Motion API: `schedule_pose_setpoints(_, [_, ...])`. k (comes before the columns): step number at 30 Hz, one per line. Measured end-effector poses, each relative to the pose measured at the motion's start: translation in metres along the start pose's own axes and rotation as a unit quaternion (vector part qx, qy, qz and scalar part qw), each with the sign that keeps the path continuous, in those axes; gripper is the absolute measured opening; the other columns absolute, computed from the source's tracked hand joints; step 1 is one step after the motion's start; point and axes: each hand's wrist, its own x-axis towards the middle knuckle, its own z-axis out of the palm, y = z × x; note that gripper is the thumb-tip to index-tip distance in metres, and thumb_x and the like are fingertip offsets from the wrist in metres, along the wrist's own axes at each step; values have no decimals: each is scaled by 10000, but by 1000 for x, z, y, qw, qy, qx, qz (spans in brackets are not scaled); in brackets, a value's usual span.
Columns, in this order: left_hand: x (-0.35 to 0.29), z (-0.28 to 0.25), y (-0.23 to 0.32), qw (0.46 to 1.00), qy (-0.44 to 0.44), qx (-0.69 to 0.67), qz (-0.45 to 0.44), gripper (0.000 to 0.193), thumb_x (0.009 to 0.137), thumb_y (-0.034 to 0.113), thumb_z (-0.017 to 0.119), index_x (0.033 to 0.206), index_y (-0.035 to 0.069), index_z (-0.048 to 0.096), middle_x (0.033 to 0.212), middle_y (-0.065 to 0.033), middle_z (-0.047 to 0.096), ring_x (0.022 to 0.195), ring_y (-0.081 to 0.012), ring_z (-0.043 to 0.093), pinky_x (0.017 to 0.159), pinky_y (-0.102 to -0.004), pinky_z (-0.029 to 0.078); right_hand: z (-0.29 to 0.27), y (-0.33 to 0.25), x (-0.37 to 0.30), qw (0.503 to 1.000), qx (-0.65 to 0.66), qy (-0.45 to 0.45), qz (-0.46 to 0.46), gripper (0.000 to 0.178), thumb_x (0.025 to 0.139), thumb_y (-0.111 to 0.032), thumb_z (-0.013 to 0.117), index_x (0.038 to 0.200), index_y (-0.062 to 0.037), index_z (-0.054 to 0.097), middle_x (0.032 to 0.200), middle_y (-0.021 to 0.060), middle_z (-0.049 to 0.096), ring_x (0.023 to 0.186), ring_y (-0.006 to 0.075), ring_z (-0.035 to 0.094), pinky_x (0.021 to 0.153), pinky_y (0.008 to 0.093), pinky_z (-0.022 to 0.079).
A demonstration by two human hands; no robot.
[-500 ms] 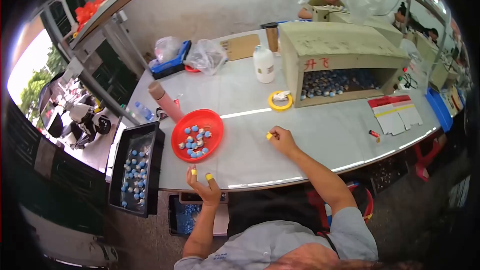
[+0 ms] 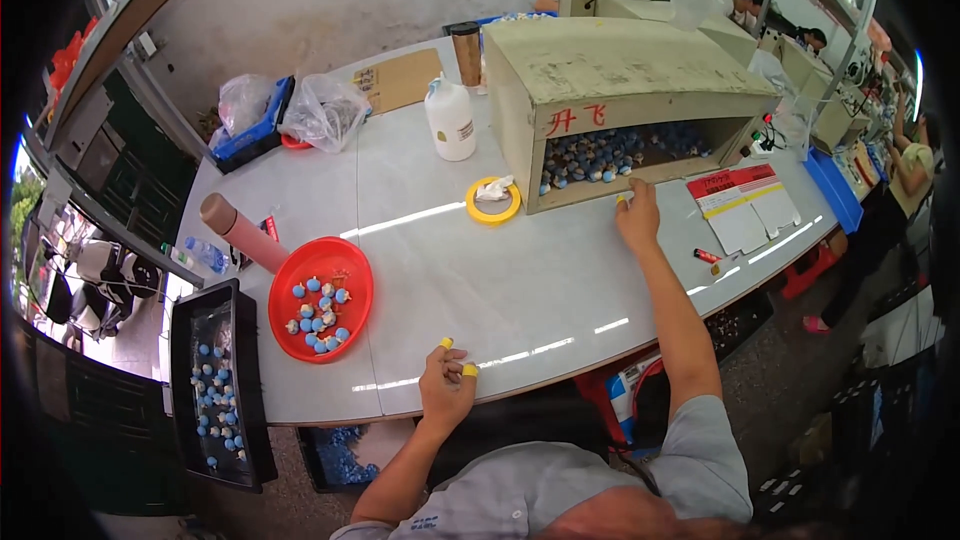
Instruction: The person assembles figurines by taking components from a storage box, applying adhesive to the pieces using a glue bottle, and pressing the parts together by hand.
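Note:
My right hand reaches to the front lip of a cream box-shaped hood with an open front. Its fingers are apart, and nothing shows in them. Inside the hood lie many small blue-and-white ball-shaped pieces. At the near table edge is my left hand, loosely bent, with the yellow-taped thumb and finger apart and no object visible between them. To its left, a round red tray holds several of the same blue-and-white pieces.
Left of the table hangs a black bin with more pieces. A pink bottle, white jug, yellow tape roll and brown tumbler stand on the table. Paper sheets lie right. Co-workers sit beyond the hood.
My right hand has moved right and away from me, from mid-table to the hood's opening, and its fingers have spread. My left hand has shifted right along the near edge. The view has turned right.

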Motion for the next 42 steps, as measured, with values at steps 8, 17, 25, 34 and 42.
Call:
schedule_pose_setpoints(8, [0, 1, 7, 999, 28, -12, -31, 495, 806, -6, 669, 1245, -54, 448, 978, -143, 649, 666, -103, 580, 580, -227, 468, 21, -8, 41, 985, -152, -40, -73, 355, 770, -119, 659, 1108, -51, 576, 1152, 170, 554, 1054, 355, 564, 808, 445, 518])
schedule_pose_setpoints(17, [1, 1, 4, 1000, 27, 15, -5, 442, 809, 0, 674, 1208, -49, 490, 972, -117, 661, 656, -109, 585, 556, -226, 461, 16, 6, 24, 999, -38, 30, -10, 399, 773, -164, 687, 1133, -57, 554, 968, 137, 628, 868, 307, 627, 718, 404, 517])
schedule_pose_setpoints(25, [29, 8, 28, 993, 44, -78, -75, 439, 844, 59, 674, 1236, -13, 489, 1054, -127, 659, 905, -185, 645, 735, -295, 498, -2, -121, -129, 549, 662, -364, 358, 228, 947, -218, 510, 1043, -36, 609, 819, 57, 633, 704, 151, 587, 608, 255, 467])
schedule_pose_setpoints(34, [61, 36, 13, 990, -103, -81, -59, 438, 866, 139, 687, 1243, -15, 526, 1192, -131, 615, 1022, -233, 624, 875, -355, 488, 1, -140, -194, 514, 656, -425, 352, 208, 958, -208, 483, 1083, -76, 583, 931, 23, 637, 817, 133, 591, 697, 275, 460])
schedule_pose_setpoints(42, [80, 1, 31, 910, -123, -286, -275, 297, 914, 55, 593, 1180, -57, 523, 976, -91, 616, 887, -198, 666, 732, -249, 523, -66, -26, -174, 973, 160, 165, -10, 456, 852, -113, 638, 1232, 2, 414, 1149, 152, 503, 1043, 241, 507, 889, 343, 415])
